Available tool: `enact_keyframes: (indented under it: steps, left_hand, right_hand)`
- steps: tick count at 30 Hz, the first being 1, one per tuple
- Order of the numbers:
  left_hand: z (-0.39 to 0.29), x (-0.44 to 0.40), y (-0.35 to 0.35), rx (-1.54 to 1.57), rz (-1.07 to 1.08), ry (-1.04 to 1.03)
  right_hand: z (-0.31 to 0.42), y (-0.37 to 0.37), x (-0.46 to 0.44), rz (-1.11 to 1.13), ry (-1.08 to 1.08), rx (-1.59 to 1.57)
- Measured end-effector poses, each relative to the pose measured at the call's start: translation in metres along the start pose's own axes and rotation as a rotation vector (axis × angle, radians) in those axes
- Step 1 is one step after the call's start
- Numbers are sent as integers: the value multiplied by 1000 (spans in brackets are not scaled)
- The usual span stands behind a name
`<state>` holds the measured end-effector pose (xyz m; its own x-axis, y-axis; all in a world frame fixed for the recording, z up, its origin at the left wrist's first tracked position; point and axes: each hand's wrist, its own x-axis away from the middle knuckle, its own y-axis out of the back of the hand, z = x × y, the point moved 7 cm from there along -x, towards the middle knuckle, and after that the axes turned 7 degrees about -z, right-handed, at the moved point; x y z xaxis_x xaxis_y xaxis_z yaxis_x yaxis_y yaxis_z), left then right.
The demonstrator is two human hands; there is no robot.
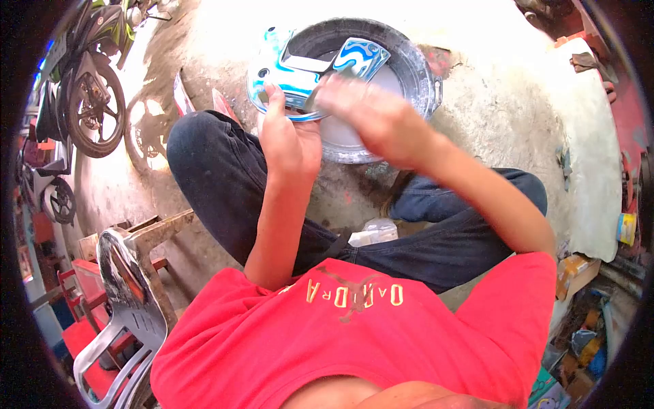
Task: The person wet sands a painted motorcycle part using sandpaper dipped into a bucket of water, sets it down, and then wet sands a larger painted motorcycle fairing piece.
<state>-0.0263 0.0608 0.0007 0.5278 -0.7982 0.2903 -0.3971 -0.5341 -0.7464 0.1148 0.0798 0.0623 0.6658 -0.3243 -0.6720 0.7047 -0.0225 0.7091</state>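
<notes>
Fingers of your left hand (291,140) are closed on the shiny blue-and-white panel (289,80), the thumb lying on its near edge and the others mostly hidden below; it seems this grip carries and steadies the piece. Your right hand (385,126) is blurred, with its fingers bent at the near side of the panel. I cannot tell if they are pressing on it, or if they hold something small and grey there.

The panel is above the left part of the round basin (410,61), perhaps so that drops or dirt can fall inside. Whether it also rests on the rim, I cannot tell. You have this basin on the floor just beyond your bent legs in dark jeans (214,153), probably to let both arms reach it easily. Well apart, on your left, stand a motorbike (82,78) and a grey chair (144,307).
</notes>
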Motion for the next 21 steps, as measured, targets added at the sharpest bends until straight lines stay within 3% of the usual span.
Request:
enact_keyframes:
  steps: [3, 5, 8, 11, 13, 15, 18, 21]
  left_hand:
    - [1, 2, -1, 20, -18, 4]
    - [1, 0, -2, 9, -16, -1]
    - [-1, -3, 1, -29, 30, -39]
    - [0, 5, -3, -48, -75, 32]
    - [5, 8, -4, -57, -31, 49]
    - [4, 16, -14, -78, -94, 65]
    - [13, 2, -2, -31, -2, 100]
    - [13, 2, -1, -29, -19, 119]
  right_hand:
    - [-81, 7, 3, 11, -312, 24]
    - [-73, 4, 9, -65, -236, 96]
    - [7, -6, 3, 7, -12, -4]
    - [-23, -4, 3, -6, -23, 38]
    - [-78, -2, 4, 30, -372, -27]
    - [-79, -4, 11, 94, -429, -3]
    - [-6, -12, 10, -10, -96, 41]
    - [-39, 0, 12, 95, -108, -2]
